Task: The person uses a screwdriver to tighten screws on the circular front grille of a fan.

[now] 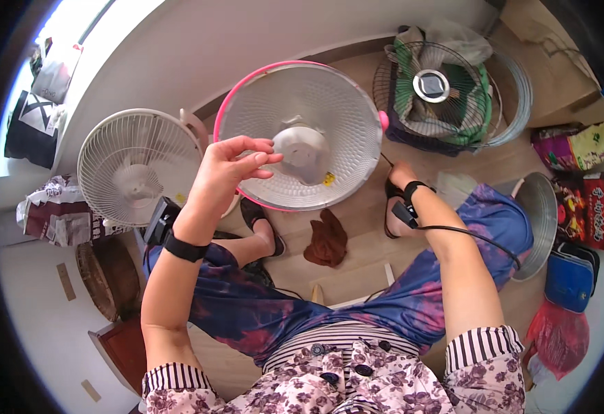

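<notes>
Floral cloth with dark buttons, the person's top (281, 383), fills the nearest part of the view, its sleeves turned back in striped cuffs (484, 345). Beyond it spread the person's knees in blue and pink patterned trousers (243, 314).

On the floor ahead, just past the feet, is a round silver dish (347, 127) with a pink rim, its dimpled bowl facing up toward the camera and a grey cap (300, 153) at its centre.

The left hand (238, 165) is raised in front of the left part of the dish; its fingers are loosely bent, thumb a little apart from the index fingertip, with nothing visible between them. Whether it touches the dish cannot be told. The right hand (403, 174) is low beside the dish's right edge, near the right foot; its fingers are too hidden to tell how far they are open or what they hold. Both wrists wear black straps.

A crumpled brown cloth (327, 238) lies between the feet. Left of the dish is a white caged fan (136, 165); to the upper right, a dark wire grille (431, 86) with a silver hub lies over green material. A metal basin (542, 224) is beside the right knee.
</notes>
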The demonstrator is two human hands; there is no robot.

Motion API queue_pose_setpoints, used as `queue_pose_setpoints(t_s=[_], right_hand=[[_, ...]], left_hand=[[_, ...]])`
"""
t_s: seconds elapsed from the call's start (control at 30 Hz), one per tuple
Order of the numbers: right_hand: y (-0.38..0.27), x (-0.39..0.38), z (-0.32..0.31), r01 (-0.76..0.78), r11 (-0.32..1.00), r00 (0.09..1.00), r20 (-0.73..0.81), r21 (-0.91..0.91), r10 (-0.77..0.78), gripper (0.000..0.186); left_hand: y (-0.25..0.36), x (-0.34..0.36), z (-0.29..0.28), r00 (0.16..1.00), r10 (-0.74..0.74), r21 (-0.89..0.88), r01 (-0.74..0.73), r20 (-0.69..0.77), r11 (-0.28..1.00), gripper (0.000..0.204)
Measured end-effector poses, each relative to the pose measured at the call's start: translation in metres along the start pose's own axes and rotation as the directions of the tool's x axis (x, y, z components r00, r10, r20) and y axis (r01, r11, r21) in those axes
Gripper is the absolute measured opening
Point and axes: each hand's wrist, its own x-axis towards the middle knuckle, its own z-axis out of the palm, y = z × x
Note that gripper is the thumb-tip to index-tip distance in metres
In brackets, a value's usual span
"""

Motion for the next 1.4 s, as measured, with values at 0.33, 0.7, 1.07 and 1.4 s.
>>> queue_pose_setpoints(t_s=[0.33, 0.7, 1.07, 1.4], right_hand=[[-0.005, 0.059, 0.010, -0.066, 0.974, 0.960, -0.254, 0.215, 0.121, 0.023], [0.025, 0.144, 0.052, 0.135, 0.820, 0.973, -0.233, 0.556, -0.003, 0.041], [-0.008, 0.119, 0.037, 0.115, 0.920, 0.988, -0.136, 0.374, -0.068, 0.043], [-0.014, 0.133, 0.049, 0.112, 0.912, 0.994, -0.057, 0.394, -0.098, 0.041]], left_hand=[[-0.016, 0.031, -0.007, 0.996, 0.030, -0.026, -0.033, -0.088, 0.999, 0.020], [-0.030, 0.051, 0.009, 0.989, -0.143, -0.145, 0.137, -0.025, 0.980, 0.009], [-0.023, 0.047, 0.014, 0.956, -0.283, -0.222, 0.295, 0.082, 0.929, 0.010], [-0.015, 0.038, 0.002, 0.938, -0.342, -0.263, 0.345, 0.059, 0.901, 0.011]])
